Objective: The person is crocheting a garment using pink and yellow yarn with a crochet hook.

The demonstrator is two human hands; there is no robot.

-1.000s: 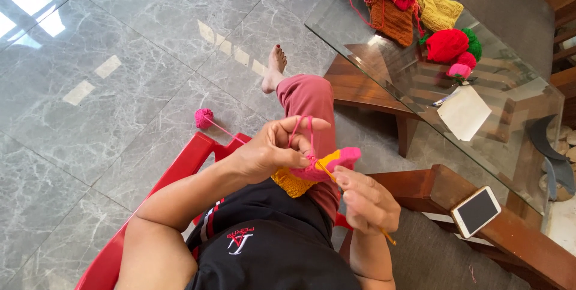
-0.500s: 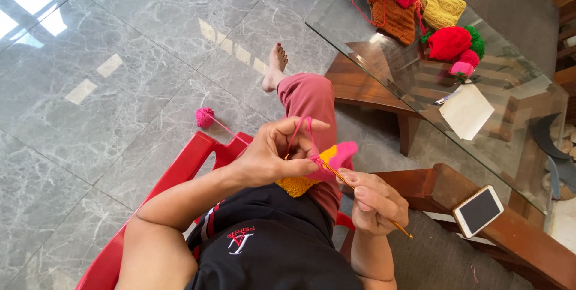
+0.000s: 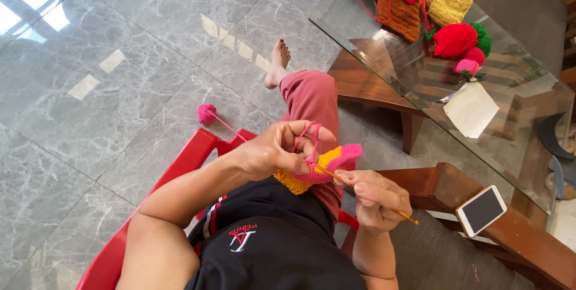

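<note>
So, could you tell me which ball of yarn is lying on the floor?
The small pink ball of yarn, beside the red chair; the other balls sit on the glass table.

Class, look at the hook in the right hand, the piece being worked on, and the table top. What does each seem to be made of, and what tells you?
Hook: thin, golden and smooth, probably metal or bamboo; too small to settle.
Piece: pink and yellow yarn, soft and matte, with a looped, ribbed stitch texture.
Table top: clear glass, glossy; the wooden frame shows through it and it carries reflections.
</note>
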